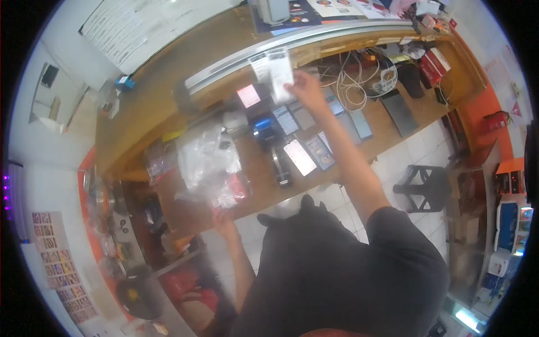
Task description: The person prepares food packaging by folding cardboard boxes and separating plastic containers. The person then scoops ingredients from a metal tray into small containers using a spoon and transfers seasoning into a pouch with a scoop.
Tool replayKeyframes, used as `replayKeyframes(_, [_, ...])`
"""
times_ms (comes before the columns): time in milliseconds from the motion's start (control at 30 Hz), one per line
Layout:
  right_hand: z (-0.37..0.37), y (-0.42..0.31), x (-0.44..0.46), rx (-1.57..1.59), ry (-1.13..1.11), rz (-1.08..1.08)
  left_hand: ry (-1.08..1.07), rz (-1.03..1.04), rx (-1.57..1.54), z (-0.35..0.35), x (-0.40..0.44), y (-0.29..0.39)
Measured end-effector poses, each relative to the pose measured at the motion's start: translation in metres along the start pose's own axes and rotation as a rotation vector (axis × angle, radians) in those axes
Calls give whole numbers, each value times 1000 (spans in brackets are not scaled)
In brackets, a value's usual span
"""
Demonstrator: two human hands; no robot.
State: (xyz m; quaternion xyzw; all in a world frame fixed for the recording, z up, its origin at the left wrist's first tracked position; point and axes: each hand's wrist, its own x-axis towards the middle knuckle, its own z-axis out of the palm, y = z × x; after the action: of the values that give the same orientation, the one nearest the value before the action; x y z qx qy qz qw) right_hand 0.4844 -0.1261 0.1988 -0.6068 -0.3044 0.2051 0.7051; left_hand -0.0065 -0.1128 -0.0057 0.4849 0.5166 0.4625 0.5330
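My right hand [304, 89] reaches to the back of the wooden desk, its fingers closed on a white paper slip [281, 76]. Near the desk's front edge, my left hand [224, 221] is beside a clear plastic bag with red in it [233, 191]; its fingers are blurred. A heap of clear plastic bags [208, 154] lies further up. Between the hands are several phones, among them one with a white screen [300, 156], one with a dark case [320, 153] and a glossy blue one [263, 128]. A pink-and-white card [248, 96] lies left of the slip.
White cables [353, 84] lie tangled at the back right, near a dark flat device [399, 112] and a red box [434, 67]. A metal rail [224, 67] runs along the raised ledge. Right of the desk, a black stool [424, 188] stands on the tiled floor.
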Motion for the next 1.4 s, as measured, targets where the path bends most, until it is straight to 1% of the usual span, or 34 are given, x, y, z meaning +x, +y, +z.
replayKeyframes(33, [-3,-1,-16,-6,-146,77,-13,0,11,21,-1,13])
replayKeyframes(100, [1,17,-62,-233,-270,48,-249,191,217,67,-3,47])
replayKeyframes(133, [13,51,-93,33,-321,172,-364,124,152,100,-13,80])
replayKeyframes(167, [14,61,-125,-187,-462,94,-472,54,85,128,-20,104])
replayKeyframes(200, [18,73,-160,-254,-597,150,-509,289,389,138,-13,82])
replayKeyframes(233, [22,82,-186,-318,-738,205,-544,269,498,149,-14,79])
replayKeyframes(267, [22,85,-205,-188,-806,336,-583,254,607,160,-14,76])
replayKeyframes(300, [19,88,-220,-52,-875,471,-611,-16,512,176,-22,95])
replayKeyframes(333, [12,87,-221,-98,-954,468,-663,-11,503,179,-22,96])
replayKeyframes(367, [8,85,-218,16,-904,519,-709,-12,491,177,-24,95])
replayKeyframes(433, [9,94,-230,414,-596,500,-970,-24,513,168,-25,91])
replayKeyframes(467, [5,104,-229,224,-742,414,-1018,-51,525,163,-25,82])
replayKeyframes(500, [0,118,-227,34,-882,311,-994,-76,529,160,-25,86])
replayKeyframes(567, [-3,125,-237,54,-927,369,-1284,-324,620,160,-19,102])
replayKeyframes(600, [-8,119,-239,115,-838,569,-1373,-274,675,158,-15,94])
replayKeyframes(633, [-14,115,-243,172,-736,766,-1392,-276,657,157,-14,85])
replayKeyframes(700, [-22,118,-250,153,-698,784,-1328,-314,615,153,-18,69])
replayKeyframes(733, [-26,115,-249,11,-738,686,-1307,-316,503,154,-21,60])
replayKeyframes(767, [-24,114,-248,-124,-784,583,-1303,-328,502,155,-21,51])
replayKeyframes(800, [-24,121,-248,-176,-798,629,-1248,-306,444,159,-24,48])
replayKeyframes(833, [-27,129,-250,-117,-777,682,-1187,-286,390,158,-27,42])
replayKeyframes(867, [-29,136,-253,-156,-774,685,-1179,-212,452,155,-30,26])
replayKeyframes(900, [-29,144,-252,-201,-765,680,-1167,-214,452,155,-32,19])
replayKeyframes(933, [-25,153,-253,-200,-772,680,-1148,-157,531,154,-34,13])
replayKeyframes(967, [-20,161,-255,-274,-586,505,-1129,-99,610,154,-35,8])
replayKeyframes(1000, [-14,163,-251,-342,-399,329,-1118,-114,620,153,-35,3])
replayKeyframes(1033, [-7,166,-247,-339,-402,327,-1114,-114,622,153,-34,-2])
replayKeyframes(1100, [7,172,-240,-240,-314,594,-1120,-52,613,154,-32,-10])
replayKeyframes(1133, [13,175,-235,-248,-319,711,-1168,-60,569,155,-28,-13])
replayKeyframes(1167, [18,176,-233,-247,-318,712,-1169,-61,570,155,-26,-16])
replayKeyframes(1233, [25,172,-227,-181,-341,771,-1131,-140,438,162,-24,-10])
replayKeyframes(1367, [13,166,-229,-151,-325,863,-1176,-211,478,166,-22,2])
replayKeyframes(1400, [6,159,-232,-98,-364,770,-1153,-145,569,164,-21,-7])
